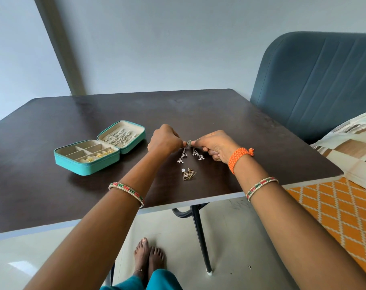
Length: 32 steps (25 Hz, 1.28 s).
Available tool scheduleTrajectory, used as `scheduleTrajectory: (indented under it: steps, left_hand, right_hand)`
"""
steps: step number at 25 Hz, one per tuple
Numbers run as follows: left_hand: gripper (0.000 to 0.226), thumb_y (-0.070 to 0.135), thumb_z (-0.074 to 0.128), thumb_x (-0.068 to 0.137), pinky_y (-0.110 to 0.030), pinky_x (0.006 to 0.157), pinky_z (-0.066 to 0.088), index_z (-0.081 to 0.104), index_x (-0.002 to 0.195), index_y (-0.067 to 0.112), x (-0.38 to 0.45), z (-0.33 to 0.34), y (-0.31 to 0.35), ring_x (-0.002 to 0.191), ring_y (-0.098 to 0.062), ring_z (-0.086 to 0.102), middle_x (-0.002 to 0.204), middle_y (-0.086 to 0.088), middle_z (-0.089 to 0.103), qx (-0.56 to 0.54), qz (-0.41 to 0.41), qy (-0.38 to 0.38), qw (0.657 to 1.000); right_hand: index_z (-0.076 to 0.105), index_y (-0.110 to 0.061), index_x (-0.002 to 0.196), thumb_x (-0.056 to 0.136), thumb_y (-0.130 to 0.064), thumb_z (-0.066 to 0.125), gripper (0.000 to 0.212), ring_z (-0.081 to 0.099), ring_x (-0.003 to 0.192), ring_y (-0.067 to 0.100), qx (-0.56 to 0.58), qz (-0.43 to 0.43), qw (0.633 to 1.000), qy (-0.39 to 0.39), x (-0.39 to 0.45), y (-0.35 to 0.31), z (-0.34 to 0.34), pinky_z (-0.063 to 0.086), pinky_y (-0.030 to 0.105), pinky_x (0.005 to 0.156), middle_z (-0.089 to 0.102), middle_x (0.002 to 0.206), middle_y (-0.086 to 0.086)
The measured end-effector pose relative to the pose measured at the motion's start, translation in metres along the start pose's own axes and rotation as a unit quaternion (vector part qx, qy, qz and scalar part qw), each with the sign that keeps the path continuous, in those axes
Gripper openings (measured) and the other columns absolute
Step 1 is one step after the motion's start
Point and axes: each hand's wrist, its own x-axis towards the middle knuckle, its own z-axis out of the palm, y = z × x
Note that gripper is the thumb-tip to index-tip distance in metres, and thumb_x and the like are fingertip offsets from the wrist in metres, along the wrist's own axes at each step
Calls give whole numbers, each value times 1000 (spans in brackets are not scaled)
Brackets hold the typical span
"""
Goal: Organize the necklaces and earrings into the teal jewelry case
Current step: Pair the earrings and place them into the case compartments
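Note:
The teal jewelry case (87,167) lies open at the left of the dark table (52,195). Silver chains rest in its lid (120,136), and gold pieces sit in the front compartments (96,155). At the table's middle, my left hand (164,140) and my right hand (214,146) pinch the tops of a pair of silver dangle earrings (190,152); their beaded strands hang down just above the table. A second pair of gold triangular earrings (188,174) lies on the table just in front of my hands.
A blue padded headboard (316,84) rises at the right behind the table. A bed with a patterned pillow (353,143) and an orange sheet (333,210) is beside the table's right edge. My bare feet (148,256) are on the floor next to the table's leg (201,237).

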Motion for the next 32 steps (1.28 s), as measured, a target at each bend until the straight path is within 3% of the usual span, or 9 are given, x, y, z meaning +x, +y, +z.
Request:
scheduleTrajectory:
  steps: [7,11,14,15,18,22,25,28,32]
  left_hand:
    - [14,22,73,76,-36,79,55,70,87,14,7,1,0,88,-32,67,95,-12,70,18,-2,12,1000]
    - [15,29,74,78,-39,80,56,68,79,15,-2,-5,2,81,-32,67,91,-14,70,3,20,8,1000]
    - [18,26,67,85,-33,68,52,73,86,9,-22,-18,6,54,-22,55,66,-10,64,-45,68,24,996]
    - [19,25,65,87,-30,63,48,74,88,9,-31,-24,7,50,-18,51,64,-9,62,-64,88,38,993]
    - [18,24,60,90,-20,48,36,73,85,12,-65,-39,1,45,-7,46,63,-8,61,-127,127,75,981]
    - [18,20,58,92,-11,57,40,72,86,11,-101,-59,-29,55,6,54,71,1,67,-202,149,117,961]
    - [18,20,58,92,-22,65,45,72,86,10,-110,-70,-55,69,-8,59,81,-10,72,-236,132,139,953]
    - [15,23,60,91,-19,57,38,70,85,14,-112,-75,-71,68,-11,53,81,-12,69,-172,117,166,964]
    - [14,23,60,90,-22,60,39,72,92,17,-105,-83,-67,77,-13,59,91,-2,72,-109,123,215,963]
  right_hand:
    - [69,0,89,77,-9,75,15,23,19,3,16,-18,997,74,4,-1,5,16,10,27,42,51,3]
    - [69,-9,78,79,-10,72,3,33,23,2,19,-65,994,83,-1,6,3,23,13,27,49,53,2]
    - [71,-16,75,76,-9,64,9,59,57,11,2,-149,963,225,-11,22,6,46,21,53,63,65,-1]
    - [72,-13,79,76,-8,62,12,61,67,14,6,-170,948,268,-18,26,8,46,21,62,65,71,0]
    - [72,-8,82,77,-7,59,14,62,71,18,45,-183,929,318,-34,32,9,43,21,63,69,76,7]
    - [72,-9,74,76,-6,57,15,66,63,24,49,-198,932,299,-55,41,12,52,27,61,70,68,10]
    - [69,-15,68,77,-8,59,15,66,64,24,60,-195,942,267,-68,45,15,54,31,62,66,64,4]
    - [68,-22,68,76,-14,60,13,66,69,19,41,-190,954,230,-75,38,18,48,28,62,65,64,-5]
    - [73,-21,87,82,-16,62,13,65,81,14,-89,-278,938,189,-79,10,32,50,29,78,69,79,-5]
